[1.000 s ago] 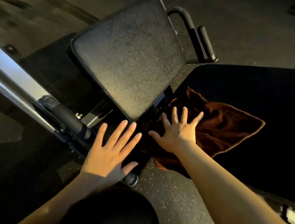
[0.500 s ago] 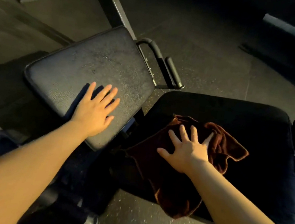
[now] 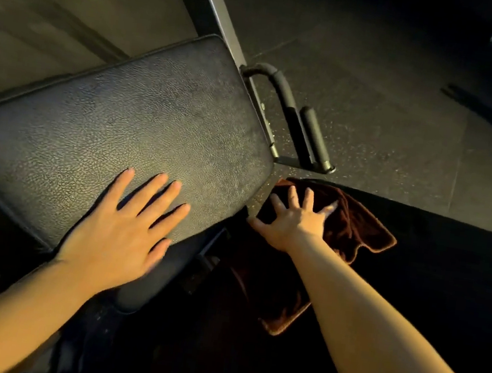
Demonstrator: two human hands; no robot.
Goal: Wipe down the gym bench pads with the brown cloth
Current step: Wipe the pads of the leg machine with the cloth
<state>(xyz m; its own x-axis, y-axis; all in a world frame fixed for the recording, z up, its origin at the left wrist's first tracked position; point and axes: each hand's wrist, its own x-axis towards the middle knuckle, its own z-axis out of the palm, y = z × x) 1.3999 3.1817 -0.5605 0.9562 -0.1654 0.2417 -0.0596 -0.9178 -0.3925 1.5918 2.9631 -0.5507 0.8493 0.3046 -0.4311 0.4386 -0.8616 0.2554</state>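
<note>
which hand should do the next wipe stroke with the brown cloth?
Right. The right hand already presses spread fingers on the brown cloth on the dark pad; the left hand lies flat on the textured pad, off the cloth.

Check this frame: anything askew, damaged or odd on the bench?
Nothing damaged. Only oddity: the brown cloth is bunched under the right hand on the dark pad, one corner hanging off its near edge. The left hand lies flat on the textured pad, which looks intact.
</note>
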